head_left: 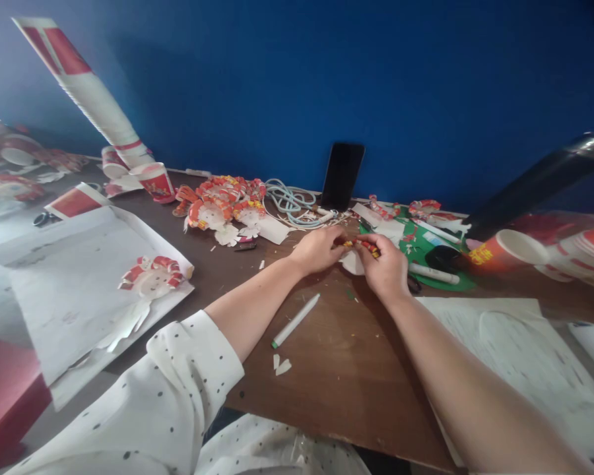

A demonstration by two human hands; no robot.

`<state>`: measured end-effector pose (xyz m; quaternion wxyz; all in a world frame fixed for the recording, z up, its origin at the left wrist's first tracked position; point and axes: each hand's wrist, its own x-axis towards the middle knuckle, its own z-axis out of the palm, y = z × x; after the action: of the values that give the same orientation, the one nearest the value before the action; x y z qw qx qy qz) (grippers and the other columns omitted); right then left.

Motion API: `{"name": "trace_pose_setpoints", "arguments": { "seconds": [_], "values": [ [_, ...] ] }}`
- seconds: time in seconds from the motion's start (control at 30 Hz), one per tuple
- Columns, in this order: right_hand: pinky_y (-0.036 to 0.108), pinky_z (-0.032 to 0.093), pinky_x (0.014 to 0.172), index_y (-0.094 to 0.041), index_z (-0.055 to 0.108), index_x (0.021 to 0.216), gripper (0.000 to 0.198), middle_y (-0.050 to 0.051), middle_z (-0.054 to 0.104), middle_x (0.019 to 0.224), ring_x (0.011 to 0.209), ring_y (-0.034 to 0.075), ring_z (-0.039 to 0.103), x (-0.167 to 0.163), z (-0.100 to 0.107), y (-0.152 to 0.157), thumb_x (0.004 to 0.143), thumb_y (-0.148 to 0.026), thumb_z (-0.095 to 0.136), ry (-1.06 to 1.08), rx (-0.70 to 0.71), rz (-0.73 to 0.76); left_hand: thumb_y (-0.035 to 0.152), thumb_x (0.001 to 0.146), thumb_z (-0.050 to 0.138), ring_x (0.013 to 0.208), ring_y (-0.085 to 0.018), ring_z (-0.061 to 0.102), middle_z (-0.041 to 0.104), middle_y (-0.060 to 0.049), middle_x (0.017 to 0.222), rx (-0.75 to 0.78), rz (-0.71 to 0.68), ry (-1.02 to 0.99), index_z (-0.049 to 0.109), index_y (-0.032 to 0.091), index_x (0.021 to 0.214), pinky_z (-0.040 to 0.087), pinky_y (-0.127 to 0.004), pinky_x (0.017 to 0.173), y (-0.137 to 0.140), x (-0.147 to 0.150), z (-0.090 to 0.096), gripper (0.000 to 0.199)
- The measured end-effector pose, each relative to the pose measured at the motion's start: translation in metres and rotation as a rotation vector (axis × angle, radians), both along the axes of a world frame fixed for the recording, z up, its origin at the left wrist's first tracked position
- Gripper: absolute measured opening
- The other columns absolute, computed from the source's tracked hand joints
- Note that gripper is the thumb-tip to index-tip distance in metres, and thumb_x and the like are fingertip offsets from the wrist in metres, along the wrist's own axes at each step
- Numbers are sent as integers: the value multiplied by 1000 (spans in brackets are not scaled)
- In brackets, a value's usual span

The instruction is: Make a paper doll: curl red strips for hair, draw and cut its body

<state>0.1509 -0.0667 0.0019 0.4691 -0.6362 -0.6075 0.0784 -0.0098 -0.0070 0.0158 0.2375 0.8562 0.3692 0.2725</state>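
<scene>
Red-yellow paper strip [373, 249] | long axis apparently sideways, right end lower in view | left fingers [335, 237], right fingers [385, 243] pinching it

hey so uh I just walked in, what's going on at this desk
A person has both hands together over the brown table, the left hand and right hand pinching a small paper piece with red and yellow parts. A white marker lies nearer the person. Behind, a phone leans against the blue wall, right of a heap of red-and-white paper cutouts.
</scene>
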Motion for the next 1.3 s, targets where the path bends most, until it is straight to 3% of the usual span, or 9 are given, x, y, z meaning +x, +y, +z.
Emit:
{"name": "trace_pose_setpoints", "arguments": {
  "seconds": [0.2, 0.4, 0.77, 0.97, 1.3],
  "values": [
    [39, 52, 82, -21, 71, 98, 25, 7, 74, 94, 86, 24, 68, 0, -1, 0, 83, -37, 60, -22, -2, 24, 34, 79, 64, 79, -17, 63, 71, -4, 87, -291, 108, -155, 68, 17, 88, 49, -28, 73, 7, 1, -3, 20],
    [38, 51, 83, -21, 71, 99, 26, 7, 74, 95, 86, 23, 67, -2, -1, -1, 84, -38, 60, -36, -9, 18, 28, 78, 66, 75, -12, 64, 73, -4, 87, -541, 63, -240, 71, 13, 91, 49, -23, 73, 14, 0, 0, 21],
    [40, 52, 84, -22, 71, 101, 28, 7, 74, 96, 87, 23, 68, -2, -6, -2, 86, -41, 59, -79, 48, 22, 26, 76, 60, 76, -14, 65, 73, -2, 82, -467, 60, -93, 74, 17, 92, 52, -24, 75, 11, -1, 5, 22],
    [40, 53, 85, -22, 71, 101, 27, 7, 74, 98, 89, 24, 68, -5, -2, -4, 86, -41, 60, -62, 46, 19, 18, 74, 59, 78, -14, 66, 73, -3, 90, -495, 5, -180, 70, 17, 105, 51, -22, 68, 12, 3, -5, 34],
    [39, 52, 87, -22, 71, 100, 25, 7, 74, 98, 91, 23, 68, -6, -2, -3, 85, -40, 61, -31, 47, 6, 18, 76, 58, 74, -14, 66, 73, -4, 82, -539, 100, -225, 72, 16, 93, 52, -23, 68, 17, 7, -12, 23]
  ]
}}
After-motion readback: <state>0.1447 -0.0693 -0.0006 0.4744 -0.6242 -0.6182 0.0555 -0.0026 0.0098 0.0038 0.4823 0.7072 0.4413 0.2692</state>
